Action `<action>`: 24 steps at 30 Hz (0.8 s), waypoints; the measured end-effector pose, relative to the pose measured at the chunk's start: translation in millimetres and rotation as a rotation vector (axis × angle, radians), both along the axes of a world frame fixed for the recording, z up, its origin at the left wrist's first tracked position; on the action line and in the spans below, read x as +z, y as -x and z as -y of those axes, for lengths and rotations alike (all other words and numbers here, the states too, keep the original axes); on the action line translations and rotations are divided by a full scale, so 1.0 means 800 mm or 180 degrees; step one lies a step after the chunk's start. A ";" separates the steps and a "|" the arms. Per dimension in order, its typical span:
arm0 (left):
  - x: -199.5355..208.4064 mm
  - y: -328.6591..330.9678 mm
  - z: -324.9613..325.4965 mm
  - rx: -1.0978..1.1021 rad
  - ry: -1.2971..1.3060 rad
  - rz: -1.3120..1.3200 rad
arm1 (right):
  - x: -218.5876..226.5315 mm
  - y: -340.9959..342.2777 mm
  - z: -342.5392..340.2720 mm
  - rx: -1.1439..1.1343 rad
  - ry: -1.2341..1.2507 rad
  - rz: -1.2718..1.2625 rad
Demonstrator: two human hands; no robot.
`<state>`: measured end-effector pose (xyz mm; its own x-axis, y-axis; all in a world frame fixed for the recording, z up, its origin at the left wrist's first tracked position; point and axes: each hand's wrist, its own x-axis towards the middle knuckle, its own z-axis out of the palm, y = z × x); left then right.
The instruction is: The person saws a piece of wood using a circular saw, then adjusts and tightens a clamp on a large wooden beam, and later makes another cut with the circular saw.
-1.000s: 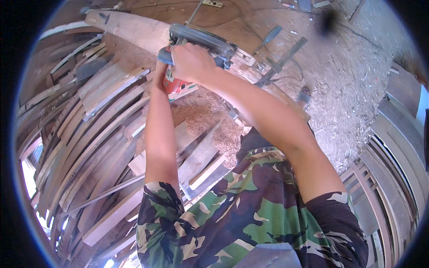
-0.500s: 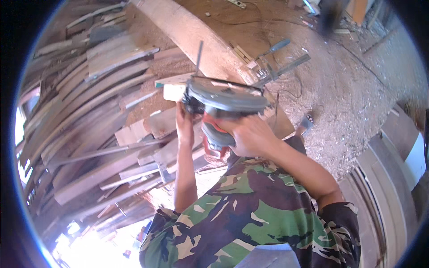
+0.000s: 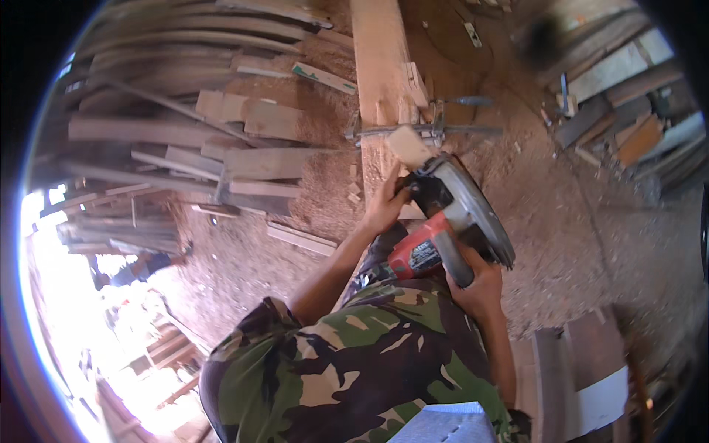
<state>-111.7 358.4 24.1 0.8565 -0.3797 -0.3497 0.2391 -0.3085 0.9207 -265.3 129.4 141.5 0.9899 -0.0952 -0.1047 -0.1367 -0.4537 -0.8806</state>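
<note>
A circular saw (image 3: 465,210) with a red motor housing and a grey metal guard is held in front of my body, tilted. My right hand (image 3: 478,284) wraps round its black rear handle. At the front end, my left hand (image 3: 385,205) grips the saw near a dark knob, with some fingers hidden behind it. A pale wooden block (image 3: 408,146) sticks out at the saw's front; how it is attached cannot be seen. Beyond it lies a long wooden plank (image 3: 379,52), with a metal bar clamp (image 3: 469,131) across it.
Stacked boards (image 3: 140,131) fill the left side, with loose offcuts (image 3: 301,238) nearer me. Sawdust covers the floor (image 3: 554,244). More scrap timber (image 3: 628,125) lies at the far right, and boards (image 3: 591,340) stand at the near right.
The saw has swung from lying crosswise to pointing away from me, its rear drawn nearer my body. My view has turned, so the plank now runs straight ahead. Both hands keep their hold.
</note>
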 end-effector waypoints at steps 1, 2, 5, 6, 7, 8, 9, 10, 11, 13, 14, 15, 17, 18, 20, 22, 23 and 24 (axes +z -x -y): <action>0.001 0.004 0.023 -0.0150 -0.0131 0.0022 | 0.001 0.017 0.020 -0.0027 0.0115 -0.0040; -0.001 0.005 0.047 -0.0295 -0.0261 0.0050 | 0.003 0.029 0.036 -0.0057 0.0258 0.0013; 0.053 0.008 0.113 -0.0697 -0.0655 0.0459 | 0.022 0.046 0.080 -0.0292 0.0495 0.0058; 0.074 0.008 0.129 -0.0818 -0.0818 0.0639 | 0.036 0.045 0.090 -0.0397 0.0442 -0.0014; 0.034 0.008 0.137 -0.0682 -0.0276 0.1037 | 0.045 0.043 0.098 -0.0470 0.0374 -0.0082; 0.033 -0.002 0.152 -0.0839 -0.0398 0.1056 | 0.045 0.046 0.112 -0.0472 0.0475 -0.0039; 0.033 -0.017 0.166 -0.0989 -0.0529 0.1075 | 0.040 0.047 0.128 -0.0467 0.0572 0.0004; 0.029 -0.032 0.181 -0.1130 -0.0651 0.1080 | 0.039 0.045 0.145 -0.0456 0.0678 0.0034; -0.009 -0.049 0.187 -0.0645 -0.0164 0.1403 | 0.043 0.040 0.156 -0.0474 0.0699 0.0059; -0.021 -0.089 0.197 0.0129 -0.0458 0.1966 | 0.050 0.026 0.178 -0.0596 0.0760 0.0091; -0.023 -0.108 0.191 0.0552 -0.0644 0.2225 | 0.054 0.018 0.190 -0.0617 0.0749 0.0033; -0.025 -0.130 0.191 0.1037 -0.0882 0.2045 | 0.056 0.009 0.204 -0.0642 0.0747 -0.0029; -0.045 -0.181 0.179 0.2035 -0.1214 0.2017 | 0.058 -0.014 0.237 -0.0647 0.0767 -0.0104; -0.069 -0.205 0.170 0.2531 -0.1306 0.2188 | 0.054 -0.028 0.258 -0.0650 0.0793 -0.0122; -0.086 -0.243 0.160 0.2757 -0.1823 0.2285 | 0.050 -0.060 0.298 -0.0764 0.0825 -0.0123; -0.099 -0.270 0.157 0.2869 -0.2115 0.2146 | 0.052 -0.104 0.335 -0.0915 0.0826 -0.0077; -0.102 -0.274 0.157 0.2875 -0.2151 0.1955 | 0.056 -0.129 0.351 -0.0989 0.0738 -0.0053; -0.107 -0.276 0.160 0.2885 -0.2187 0.1761 | 0.063 -0.153 0.362 -0.0954 0.0668 -0.0021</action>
